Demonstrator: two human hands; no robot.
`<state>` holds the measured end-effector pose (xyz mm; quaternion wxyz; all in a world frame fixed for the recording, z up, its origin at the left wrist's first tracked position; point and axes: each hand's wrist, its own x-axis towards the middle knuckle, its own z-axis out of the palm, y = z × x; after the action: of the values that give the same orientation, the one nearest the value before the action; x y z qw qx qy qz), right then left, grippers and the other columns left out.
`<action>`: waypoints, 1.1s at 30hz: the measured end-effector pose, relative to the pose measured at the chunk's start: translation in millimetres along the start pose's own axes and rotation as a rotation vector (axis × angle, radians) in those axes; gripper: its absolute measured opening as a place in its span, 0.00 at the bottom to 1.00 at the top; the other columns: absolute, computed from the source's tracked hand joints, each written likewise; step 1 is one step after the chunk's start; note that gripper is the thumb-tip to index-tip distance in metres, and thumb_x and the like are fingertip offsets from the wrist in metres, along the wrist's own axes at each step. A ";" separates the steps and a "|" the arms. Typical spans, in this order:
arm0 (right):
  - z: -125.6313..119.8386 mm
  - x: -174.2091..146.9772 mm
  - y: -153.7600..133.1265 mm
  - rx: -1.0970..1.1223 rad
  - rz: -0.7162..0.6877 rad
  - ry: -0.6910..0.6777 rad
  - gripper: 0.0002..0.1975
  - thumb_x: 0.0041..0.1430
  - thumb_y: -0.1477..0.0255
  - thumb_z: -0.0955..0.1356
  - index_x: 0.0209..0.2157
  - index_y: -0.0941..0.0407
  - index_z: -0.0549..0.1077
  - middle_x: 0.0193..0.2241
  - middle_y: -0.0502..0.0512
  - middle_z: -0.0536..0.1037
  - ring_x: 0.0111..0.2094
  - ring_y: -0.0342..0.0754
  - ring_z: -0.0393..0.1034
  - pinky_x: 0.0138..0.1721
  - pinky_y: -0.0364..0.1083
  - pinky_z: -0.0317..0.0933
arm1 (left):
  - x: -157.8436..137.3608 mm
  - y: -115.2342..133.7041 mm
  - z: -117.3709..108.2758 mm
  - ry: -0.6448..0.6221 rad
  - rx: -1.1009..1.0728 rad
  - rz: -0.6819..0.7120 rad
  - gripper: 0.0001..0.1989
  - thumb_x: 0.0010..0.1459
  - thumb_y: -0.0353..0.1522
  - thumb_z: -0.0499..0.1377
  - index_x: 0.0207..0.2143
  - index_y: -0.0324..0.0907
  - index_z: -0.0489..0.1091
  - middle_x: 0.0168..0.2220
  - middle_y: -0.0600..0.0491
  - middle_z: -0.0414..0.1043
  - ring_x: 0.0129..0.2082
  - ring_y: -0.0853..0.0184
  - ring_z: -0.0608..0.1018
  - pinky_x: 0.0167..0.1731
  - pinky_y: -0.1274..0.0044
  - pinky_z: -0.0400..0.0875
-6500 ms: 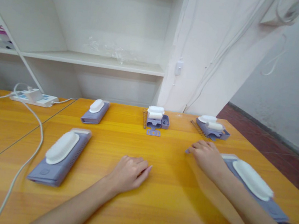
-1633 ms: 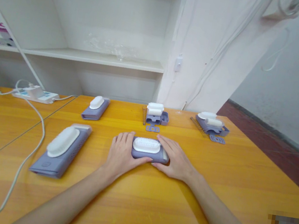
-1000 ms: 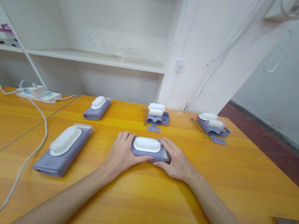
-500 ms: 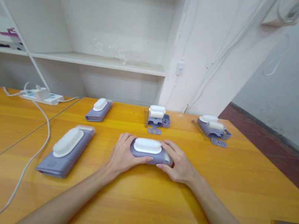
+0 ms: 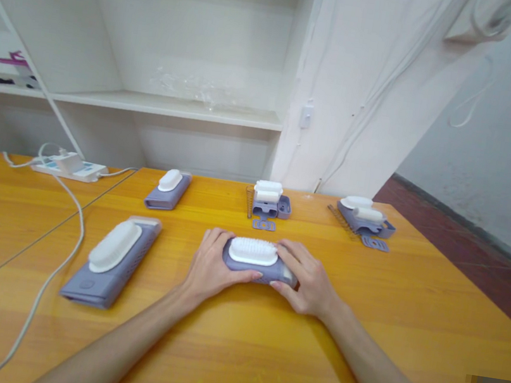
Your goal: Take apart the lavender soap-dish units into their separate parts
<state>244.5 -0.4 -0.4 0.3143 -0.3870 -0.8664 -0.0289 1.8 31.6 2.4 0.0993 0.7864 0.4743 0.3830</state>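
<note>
Both hands grip a purple-grey cleaning brush that lies lengthwise from left to right on the table. On its upper side is an oval white bristle head, bristles upward. My left hand wraps the left end, its thumb along the near side. Around the right end, by a pale translucent part, curls my right hand, with the fingers at the edge of the bristle head. A matching brush lies at an angle to the left, and another farther back.
Two groups of separate parts lie at the back: a middle set and a right set, with white rollers, springs and purple-grey pieces. A power strip and white cable are on the left. Shelves stand behind the wooden table.
The view has shifted very slightly. Both hands keep their hold on the brush, which stays in about the same place.
</note>
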 end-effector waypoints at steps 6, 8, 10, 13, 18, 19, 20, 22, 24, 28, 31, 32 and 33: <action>-8.8 -3.1 10.5 -0.142 0.148 0.094 0.27 0.56 0.63 0.67 0.57 0.54 0.63 0.53 0.66 0.63 0.54 0.61 0.60 0.51 0.60 0.60 | 3.0 -5.7 -1.4 0.096 0.048 -0.140 0.32 0.40 0.56 0.62 0.39 0.41 0.68 0.37 0.49 0.68 0.40 0.58 0.70 0.40 0.65 0.68; -8.2 -4.8 17.4 -0.090 0.248 0.207 0.22 0.55 0.63 0.68 0.51 0.55 0.66 0.51 0.65 0.65 0.53 0.59 0.61 0.52 0.59 0.61 | 3.6 -6.8 -2.2 0.104 0.054 -0.151 0.31 0.40 0.56 0.62 0.38 0.41 0.68 0.37 0.49 0.68 0.40 0.58 0.70 0.41 0.65 0.68; -5.3 -6.1 23.4 -0.018 0.316 0.294 0.19 0.53 0.61 0.70 0.44 0.55 0.67 0.47 0.63 0.69 0.52 0.57 0.63 0.52 0.57 0.61 | 3.4 -6.4 -2.8 0.097 0.046 -0.117 0.32 0.40 0.56 0.63 0.39 0.42 0.68 0.39 0.49 0.68 0.41 0.58 0.70 0.42 0.66 0.68; 0.1 -7.5 28.2 0.014 0.354 0.290 0.17 0.52 0.59 0.70 0.38 0.54 0.65 0.47 0.62 0.70 0.52 0.56 0.64 0.53 0.58 0.59 | 2.6 -5.1 -3.2 0.102 0.045 -0.089 0.33 0.39 0.55 0.63 0.41 0.42 0.68 0.40 0.49 0.68 0.42 0.57 0.69 0.43 0.66 0.68; 2.2 -9.0 25.7 -0.108 0.329 0.108 0.15 0.54 0.58 0.68 0.37 0.54 0.67 0.49 0.61 0.72 0.55 0.59 0.62 0.58 0.67 0.44 | 3.3 -6.0 -2.6 0.127 0.055 -0.118 0.32 0.40 0.55 0.63 0.41 0.42 0.68 0.38 0.49 0.68 0.41 0.57 0.70 0.42 0.65 0.68; 1.5 -9.1 24.7 -0.132 0.319 0.070 0.14 0.55 0.59 0.67 0.37 0.54 0.68 0.49 0.61 0.72 0.56 0.59 0.61 0.58 0.68 0.42 | 3.5 -6.3 -2.4 0.133 0.052 -0.125 0.32 0.40 0.55 0.63 0.40 0.42 0.68 0.38 0.49 0.68 0.41 0.57 0.70 0.42 0.65 0.68; 0.5 -9.1 23.7 -0.152 0.314 0.043 0.13 0.56 0.60 0.66 0.38 0.54 0.68 0.49 0.61 0.72 0.56 0.59 0.60 0.59 0.68 0.40 | 3.7 -6.5 -2.3 0.135 0.050 -0.129 0.32 0.40 0.55 0.63 0.40 0.42 0.68 0.38 0.49 0.68 0.41 0.57 0.70 0.42 0.66 0.68; -1.8 -8.9 21.9 -0.183 0.317 0.039 0.12 0.57 0.61 0.65 0.38 0.54 0.68 0.50 0.61 0.71 0.56 0.59 0.60 0.59 0.69 0.38 | 3.7 -6.5 -2.3 0.134 0.045 -0.125 0.32 0.40 0.55 0.63 0.41 0.42 0.68 0.38 0.49 0.68 0.41 0.57 0.70 0.42 0.66 0.68; -4.0 -7.9 19.3 -0.194 0.309 0.087 0.15 0.57 0.61 0.64 0.41 0.55 0.68 0.51 0.62 0.70 0.56 0.59 0.61 0.59 0.68 0.38 | 3.3 -5.9 -2.6 0.135 0.041 -0.095 0.33 0.39 0.55 0.64 0.41 0.42 0.68 0.39 0.49 0.68 0.41 0.57 0.70 0.43 0.65 0.68; -6.5 -2.8 7.9 -0.152 0.155 0.086 0.34 0.51 0.55 0.67 0.55 0.57 0.60 0.53 0.65 0.68 0.57 0.60 0.59 0.61 0.67 0.35 | 0.7 -3.8 -3.7 0.128 0.039 0.023 0.36 0.37 0.55 0.65 0.44 0.42 0.67 0.41 0.47 0.68 0.43 0.56 0.70 0.45 0.65 0.68; -6.3 2.3 -2.5 -0.141 0.052 0.033 0.40 0.51 0.54 0.67 0.60 0.58 0.54 0.53 0.64 0.68 0.56 0.60 0.59 0.62 0.66 0.34 | -1.8 -2.1 -4.3 0.115 0.045 0.103 0.39 0.36 0.55 0.65 0.46 0.42 0.66 0.43 0.45 0.67 0.44 0.55 0.70 0.46 0.64 0.67; -6.1 3.7 -4.9 -0.151 0.040 0.024 0.39 0.51 0.54 0.67 0.60 0.58 0.55 0.53 0.64 0.69 0.56 0.60 0.60 0.62 0.66 0.34 | -2.4 -1.7 -4.3 0.116 0.047 0.118 0.39 0.36 0.55 0.65 0.46 0.41 0.66 0.43 0.45 0.67 0.44 0.55 0.69 0.47 0.64 0.67; -6.1 4.9 -6.6 -0.166 0.037 0.014 0.37 0.52 0.54 0.67 0.59 0.57 0.57 0.52 0.64 0.70 0.55 0.60 0.61 0.61 0.66 0.35 | -2.9 -1.4 -4.3 0.121 0.048 0.126 0.40 0.36 0.55 0.65 0.47 0.41 0.66 0.43 0.45 0.67 0.44 0.55 0.69 0.47 0.64 0.67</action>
<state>240.6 -3.6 8.6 0.2875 -0.4275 -0.8516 -0.0974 -2.9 29.1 3.2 0.0272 0.7923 0.4380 0.4239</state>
